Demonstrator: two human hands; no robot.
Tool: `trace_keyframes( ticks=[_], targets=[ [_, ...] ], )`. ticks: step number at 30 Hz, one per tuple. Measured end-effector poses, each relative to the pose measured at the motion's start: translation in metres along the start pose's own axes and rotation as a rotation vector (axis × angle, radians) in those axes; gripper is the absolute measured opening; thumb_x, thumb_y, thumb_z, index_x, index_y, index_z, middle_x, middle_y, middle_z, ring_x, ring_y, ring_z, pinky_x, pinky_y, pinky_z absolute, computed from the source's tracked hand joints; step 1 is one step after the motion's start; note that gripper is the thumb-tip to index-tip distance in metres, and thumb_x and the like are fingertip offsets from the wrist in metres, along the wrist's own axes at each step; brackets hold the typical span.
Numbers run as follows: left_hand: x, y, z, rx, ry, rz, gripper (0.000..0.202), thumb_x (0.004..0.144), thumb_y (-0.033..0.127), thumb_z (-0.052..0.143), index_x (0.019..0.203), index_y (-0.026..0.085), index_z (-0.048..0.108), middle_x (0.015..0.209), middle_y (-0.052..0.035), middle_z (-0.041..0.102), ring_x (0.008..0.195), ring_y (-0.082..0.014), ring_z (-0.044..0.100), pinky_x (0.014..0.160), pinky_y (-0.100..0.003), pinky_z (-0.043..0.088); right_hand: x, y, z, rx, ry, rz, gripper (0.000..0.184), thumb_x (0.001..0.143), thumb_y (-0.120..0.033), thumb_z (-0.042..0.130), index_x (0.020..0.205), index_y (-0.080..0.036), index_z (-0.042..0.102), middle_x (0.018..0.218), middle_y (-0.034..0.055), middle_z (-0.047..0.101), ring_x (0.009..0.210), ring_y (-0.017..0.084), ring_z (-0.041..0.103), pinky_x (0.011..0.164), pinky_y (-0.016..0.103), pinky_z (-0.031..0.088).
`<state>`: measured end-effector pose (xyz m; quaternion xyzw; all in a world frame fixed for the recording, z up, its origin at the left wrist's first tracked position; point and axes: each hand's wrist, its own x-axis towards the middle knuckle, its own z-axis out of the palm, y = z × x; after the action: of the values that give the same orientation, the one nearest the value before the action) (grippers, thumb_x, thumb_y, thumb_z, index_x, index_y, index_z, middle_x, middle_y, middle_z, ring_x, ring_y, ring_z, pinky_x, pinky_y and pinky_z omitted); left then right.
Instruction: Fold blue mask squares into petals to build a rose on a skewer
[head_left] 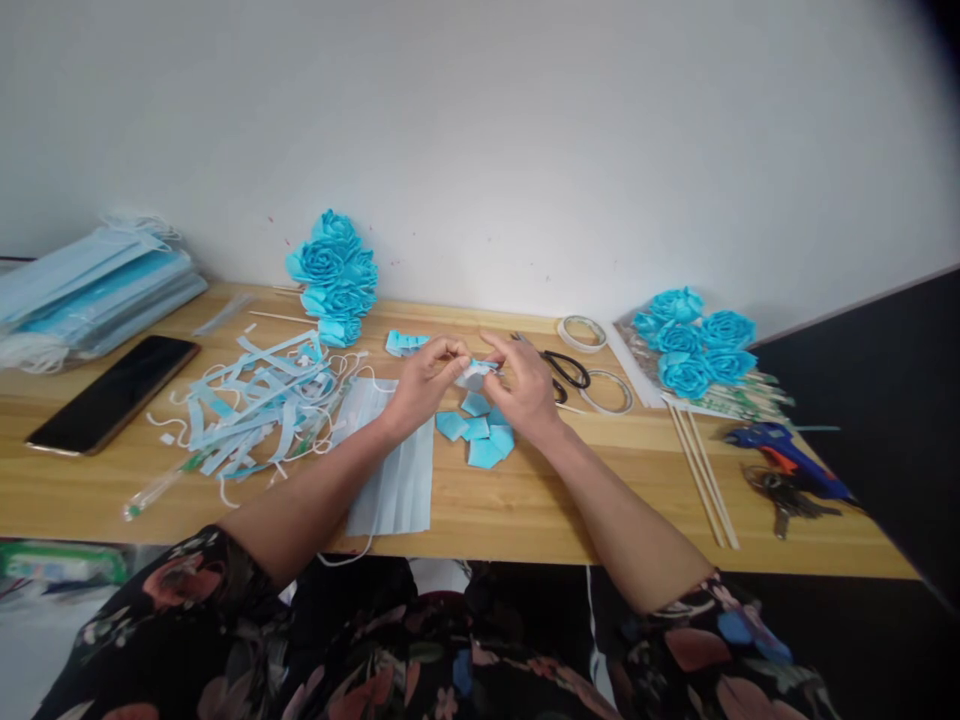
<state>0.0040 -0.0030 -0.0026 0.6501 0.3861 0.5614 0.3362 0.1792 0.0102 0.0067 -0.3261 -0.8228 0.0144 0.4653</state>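
Note:
Between my two hands is a small blue and white petal piece (474, 376), cut from mask-like fabric. My left hand (429, 378) pinches its left side, and my right hand (523, 382) grips the right side, fingers curled. Just below them several loose blue petals (487, 448) lie on the wooden table (517, 515). A curled blue strip (405, 344) rests behind my left hand. Under my left forearm is a pale blue face mask (401, 490). Black-handled scissors (568, 370) lie right of my right hand, their blades partly hidden.
Left are mask scraps (255, 400), a phone (112, 395) and stacked masks (97, 285). Blue fabric roses stand in two bunches, a left bunch (335, 270) and a right bunch (694, 340). Tape rolls (583, 334), wooden sticks (703, 475), a glue gun (787, 458) and keys (787, 495) lie right.

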Motion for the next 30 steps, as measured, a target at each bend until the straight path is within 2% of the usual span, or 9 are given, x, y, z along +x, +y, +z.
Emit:
trace_keyframes(
  ticks=[7,12,16,18,22,25,27,30],
  targets=[
    [-0.0018,0.0004,0.0017,-0.104,0.035,-0.064,0.017,0.089,0.036,0.061,0.086,0.02,0.059,0.087,-0.0021,0.058,0.083,-0.0146,0.054,0.079,-0.026,0.045,0.0003,0.0008,0.0007,-0.017,-0.02,0.066,0.049,0.079,-0.01,0.052,0.125,-0.026,0.061,0.087,0.0022,0.071,0.084,0.022,0.065,0.086,0.041,0.053],
    [0.0001,0.0004,0.0014,-0.175,0.065,-0.09,0.019,0.086,0.037,0.065,0.083,0.019,0.06,0.084,-0.0014,0.059,0.079,-0.0132,0.054,0.074,-0.025,0.044,0.0006,0.0015,0.001,0.074,0.006,0.154,0.052,0.076,-0.009,0.053,0.125,-0.025,0.061,0.085,0.0003,0.071,0.082,0.02,0.065,0.086,0.039,0.054],
    [0.0019,0.0014,0.0008,-0.212,0.128,-0.158,0.021,0.083,0.039,0.069,0.082,0.019,0.061,0.079,-0.0003,0.06,0.075,-0.0125,0.054,0.073,-0.025,0.046,0.0006,0.0011,0.001,0.146,0.014,0.253,0.048,0.078,-0.014,0.057,0.125,-0.025,0.061,0.087,0.0002,0.071,0.08,0.019,0.065,0.086,0.038,0.054],
    [0.0023,0.0035,0.0,-0.215,0.151,-0.177,0.024,0.083,0.041,0.068,0.083,0.018,0.061,0.081,-0.0012,0.062,0.078,-0.013,0.057,0.076,-0.026,0.048,0.0007,0.0011,0.0008,0.175,0.013,0.295,0.044,0.08,-0.018,0.059,0.124,-0.024,0.062,0.087,0.0008,0.072,0.081,0.02,0.065,0.086,0.038,0.054],
    [0.0028,0.0076,-0.0012,-0.251,0.142,-0.189,0.03,0.087,0.045,0.063,0.102,0.019,0.065,0.095,-0.0049,0.068,0.088,-0.015,0.062,0.082,-0.029,0.05,0.0008,0.0023,0.0012,0.22,0.004,0.341,0.042,0.082,-0.021,0.061,0.124,-0.022,0.062,0.086,0.0015,0.071,0.083,0.02,0.066,0.086,0.038,0.055],
    [0.0032,0.0069,-0.0001,-0.226,0.076,-0.196,0.043,0.078,0.041,0.073,0.114,0.019,0.064,0.1,-0.0055,0.068,0.088,-0.0152,0.062,0.077,-0.027,0.051,0.0003,0.0035,0.0022,0.242,-0.002,0.352,0.043,0.082,-0.023,0.062,0.125,-0.022,0.061,0.087,0.002,0.071,0.083,0.02,0.066,0.085,0.038,0.055],
    [0.0031,0.0045,0.0015,-0.172,0.044,-0.202,0.044,0.071,0.036,0.079,0.109,0.018,0.067,0.098,-0.0048,0.068,0.085,-0.0147,0.062,0.075,-0.026,0.05,-0.0002,0.0041,0.003,0.244,-0.008,0.351,0.044,0.082,-0.023,0.062,0.126,-0.021,0.061,0.086,0.0019,0.07,0.082,0.019,0.066,0.084,0.037,0.055],
    [0.0024,0.0009,0.0034,-0.13,0.041,-0.236,0.026,0.073,0.036,0.075,0.089,0.016,0.068,0.083,-0.0022,0.066,0.073,-0.0131,0.059,0.068,-0.026,0.047,-0.001,0.0043,0.0038,0.241,-0.022,0.346,0.044,0.082,-0.023,0.062,0.126,-0.022,0.062,0.085,0.0015,0.069,0.08,0.019,0.065,0.081,0.036,0.055]
  ],
)
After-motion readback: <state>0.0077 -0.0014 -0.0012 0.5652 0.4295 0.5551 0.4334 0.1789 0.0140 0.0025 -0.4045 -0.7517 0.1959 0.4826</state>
